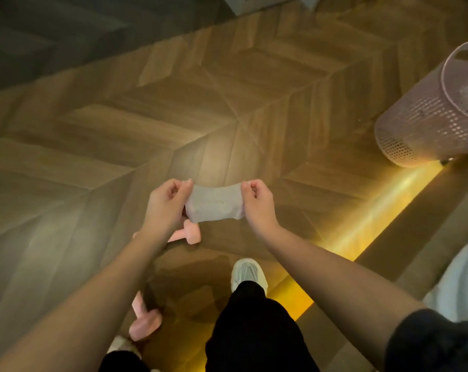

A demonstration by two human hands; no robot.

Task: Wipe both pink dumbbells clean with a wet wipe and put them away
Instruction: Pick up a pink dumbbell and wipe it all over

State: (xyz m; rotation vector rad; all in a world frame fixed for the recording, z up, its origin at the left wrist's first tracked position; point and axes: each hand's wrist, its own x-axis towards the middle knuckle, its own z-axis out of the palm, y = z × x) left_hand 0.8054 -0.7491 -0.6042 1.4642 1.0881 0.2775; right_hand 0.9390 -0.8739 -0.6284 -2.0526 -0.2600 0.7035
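Hands draw a wet wipe (215, 202) out flat above a herringbone wooden floor (227, 103), the left hand (164, 202) pinching one short edge between thumb and curled fingers and the right hand (257, 202) pinching the opposite edge in the same manner, so that the pale sheet spans the gap between them with its lower edge hanging loose. Both bare forearms reach forward from the bottom of the view. Directly beneath the wipe, the first pink dumbbell (191, 233) lies on the floor, one rounded end showing and the rest hidden behind the left wrist. The second pink dumbbell (144, 318) lies nearer the person, partly covered by the left forearm and close beside a black trouser leg (251, 331). A light grey shoe (247, 272) points forward between the two arms. To the right, a glowing yellow light strip (375, 218) runs diagonally along the floor, and a pink perforated basket (426, 124) stands at the far right edge, well apart from both dumbbells. White fabric (463, 277) shows at the right margin
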